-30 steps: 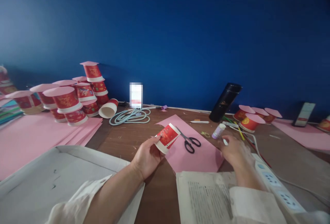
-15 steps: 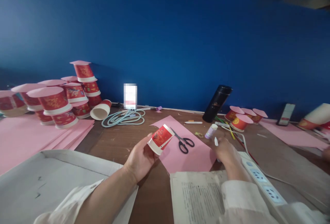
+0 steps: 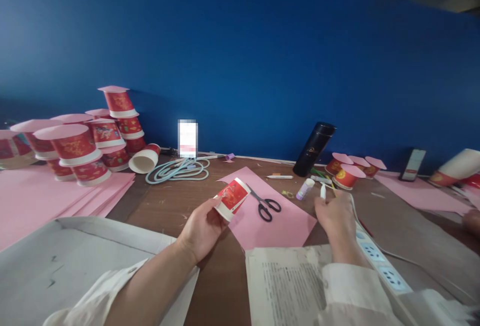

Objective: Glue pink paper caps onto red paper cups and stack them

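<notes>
My left hand (image 3: 200, 231) is wrapped round a red paper cup (image 3: 234, 200) with a white rim, tilted on its side above the table. My right hand (image 3: 336, 218) is closed low over the table at the right, and a white pen-like thing (image 3: 323, 191) sticks up from its fingers; most of it is hidden. Between the hands lies a pink paper sheet (image 3: 273, 231), and on it rest scissors with black handles (image 3: 265, 213). A purple and white glue stick (image 3: 305, 189) stands tilted just left of my right hand.
Stacked red cups with pink paper tops (image 3: 75, 146) stand at the left, smaller ones (image 3: 348, 176) at the right. A black flask (image 3: 314, 150) leans by the blue wall. A power strip (image 3: 382, 266), a printed booklet (image 3: 288, 286) and a coiled cable (image 3: 178, 170) lie around. Another person's hand (image 3: 471, 223) shows far right.
My right hand has shifted slightly right and up, its fingers closed with the white pen-like thing now more upright. My left hand still holds the cup almost in place. The view has shifted slightly.
</notes>
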